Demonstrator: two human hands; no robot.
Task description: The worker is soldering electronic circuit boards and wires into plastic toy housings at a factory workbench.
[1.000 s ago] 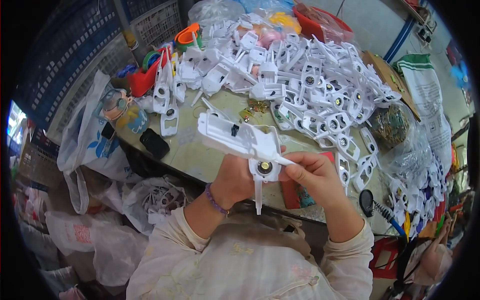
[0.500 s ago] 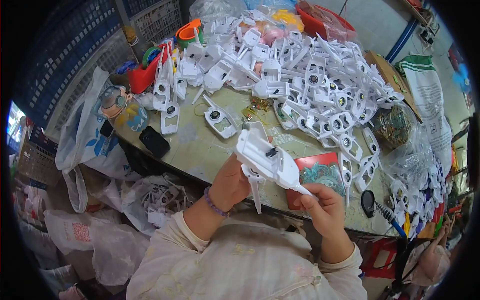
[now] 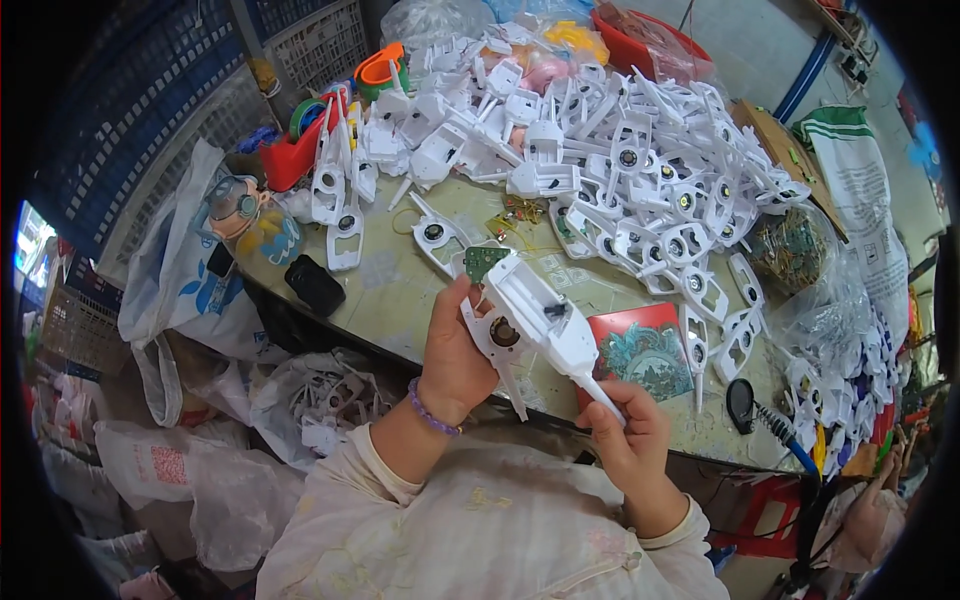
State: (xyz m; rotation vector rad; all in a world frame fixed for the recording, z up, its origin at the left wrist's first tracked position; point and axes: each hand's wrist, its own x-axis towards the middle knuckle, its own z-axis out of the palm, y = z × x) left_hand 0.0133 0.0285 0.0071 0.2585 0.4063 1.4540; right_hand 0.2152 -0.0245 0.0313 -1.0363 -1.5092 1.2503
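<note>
My right hand (image 3: 637, 437) pinches the thin handle of a white plastic housing half (image 3: 568, 342), which has a long open compartment and a small black part. In my left hand (image 3: 452, 362), the fingers close on a second white housing half (image 3: 486, 328) with a round dark speaker-like disc. A green circuit board (image 3: 485, 261) shows at the upper end of that half. The two halves lie close together, angled apart; whether wires join them I cannot make out. Beyond them, a loose white housing half (image 3: 437, 235) rests on the table.
A large heap of white housings (image 3: 640, 160) covers the table's far side. A red patterned card or box (image 3: 640, 350) lies right of my hands. At left are a black box-like object (image 3: 314, 286) and a red tape dispenser (image 3: 290, 160); at right, a black round-headed tool (image 3: 739, 405).
The halves have moved apart, so the disc and green board now show. My right hand has lowered slightly, tilting its half's handle more steeply downward.
</note>
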